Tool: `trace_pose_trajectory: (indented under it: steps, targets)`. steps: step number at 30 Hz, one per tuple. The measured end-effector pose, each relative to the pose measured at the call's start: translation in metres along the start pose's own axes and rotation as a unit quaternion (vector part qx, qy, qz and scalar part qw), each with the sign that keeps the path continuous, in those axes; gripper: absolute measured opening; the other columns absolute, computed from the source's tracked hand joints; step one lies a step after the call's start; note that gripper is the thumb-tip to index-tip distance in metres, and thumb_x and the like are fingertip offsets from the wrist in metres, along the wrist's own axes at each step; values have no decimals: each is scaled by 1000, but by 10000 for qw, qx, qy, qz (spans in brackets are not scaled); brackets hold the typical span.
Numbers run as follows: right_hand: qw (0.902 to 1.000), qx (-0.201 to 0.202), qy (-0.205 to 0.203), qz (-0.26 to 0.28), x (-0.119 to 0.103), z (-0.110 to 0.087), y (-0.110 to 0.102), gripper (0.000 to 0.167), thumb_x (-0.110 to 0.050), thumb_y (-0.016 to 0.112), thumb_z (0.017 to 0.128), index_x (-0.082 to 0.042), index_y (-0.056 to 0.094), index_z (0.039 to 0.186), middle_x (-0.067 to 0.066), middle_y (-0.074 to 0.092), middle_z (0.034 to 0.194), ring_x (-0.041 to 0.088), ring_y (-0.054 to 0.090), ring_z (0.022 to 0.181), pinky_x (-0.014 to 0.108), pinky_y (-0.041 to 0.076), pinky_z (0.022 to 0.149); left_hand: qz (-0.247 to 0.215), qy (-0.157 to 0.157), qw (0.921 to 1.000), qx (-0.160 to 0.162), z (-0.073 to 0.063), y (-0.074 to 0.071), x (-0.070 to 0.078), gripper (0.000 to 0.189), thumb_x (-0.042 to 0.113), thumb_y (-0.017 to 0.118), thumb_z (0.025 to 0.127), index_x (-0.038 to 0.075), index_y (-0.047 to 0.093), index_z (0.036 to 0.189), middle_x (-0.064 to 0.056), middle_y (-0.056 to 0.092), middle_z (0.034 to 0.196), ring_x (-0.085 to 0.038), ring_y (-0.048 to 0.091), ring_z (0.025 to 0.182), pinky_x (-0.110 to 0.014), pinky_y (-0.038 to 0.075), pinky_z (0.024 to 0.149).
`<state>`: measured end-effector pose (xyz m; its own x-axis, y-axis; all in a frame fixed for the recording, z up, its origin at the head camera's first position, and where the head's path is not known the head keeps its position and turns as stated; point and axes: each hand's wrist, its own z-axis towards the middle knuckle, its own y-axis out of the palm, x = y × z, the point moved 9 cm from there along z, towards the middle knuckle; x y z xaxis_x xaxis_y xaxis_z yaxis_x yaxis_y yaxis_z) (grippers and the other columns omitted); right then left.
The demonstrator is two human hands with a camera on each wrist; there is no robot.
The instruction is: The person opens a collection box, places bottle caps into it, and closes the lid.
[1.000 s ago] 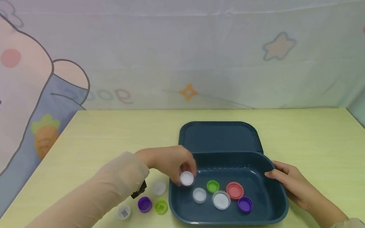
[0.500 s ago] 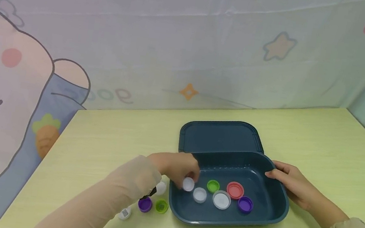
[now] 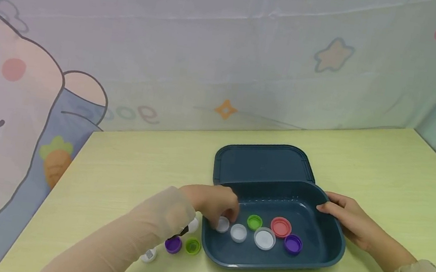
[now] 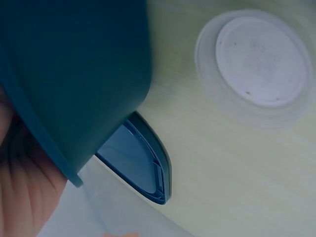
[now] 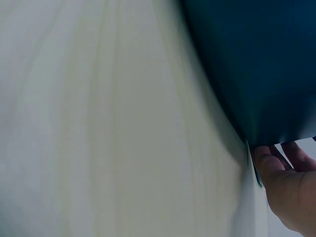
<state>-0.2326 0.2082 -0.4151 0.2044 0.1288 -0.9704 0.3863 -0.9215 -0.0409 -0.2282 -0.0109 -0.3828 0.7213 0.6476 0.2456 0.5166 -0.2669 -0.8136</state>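
Note:
A dark blue plastic box [image 3: 267,264] stands on the table with several bottle caps on its floor. Over its left rim reaches my left hand [image 3: 214,203], fingers bent down around a white bottle cap [image 3: 223,225] low inside the box. The left wrist view shows only part of that hand [image 4: 24,182]; the box wall hides its fingertips. My right hand [image 3: 350,219] grips the right rim, thumb on the inner side and fingers outside. Beside the held cap lie another white cap [image 3: 238,233], a green cap [image 3: 254,222], a larger white cap [image 3: 265,239], a red cap [image 3: 281,227] and a purple cap [image 3: 293,244].
Left of the box, on the table [image 3: 135,161], are a purple cap [image 3: 173,244], a yellow-green cap [image 3: 192,246], a white cap [image 3: 148,255] and another white cap [image 4: 261,61] partly behind the left wrist. A dark blue lid [image 3: 264,163] lies behind the box.
My left hand has moved down and slightly right, lowering the white bottle cap toward the box floor. My right hand has stayed on the rim.

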Motion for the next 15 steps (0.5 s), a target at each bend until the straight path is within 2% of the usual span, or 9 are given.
trace_pose_trajectory:
  steps: [7, 15]
  targets:
    - [10000, -3, 4, -19, 0, 0, 0, 62, -15, 50, 93, 15, 22, 139, 3, 59, 111, 12, 62, 92, 32, 53, 80, -529, 351, 9978, 167, -4, -4, 3, 31, 2, 75, 75, 11, 69, 104, 7, 64, 94, -6, 55, 84, -15, 46, 76]
    - [10000, 21, 63, 0, 1, 0, -1, 63, -16, 50, 93, 14, 20, 140, 2, 60, 111, 12, 63, 92, 32, 53, 79, -1225, 824, 9874, 575, -22, -19, 6, 36, 0, 74, 73, 7, 68, 107, 0, 64, 103, -8, 57, 89, -16, 47, 76]
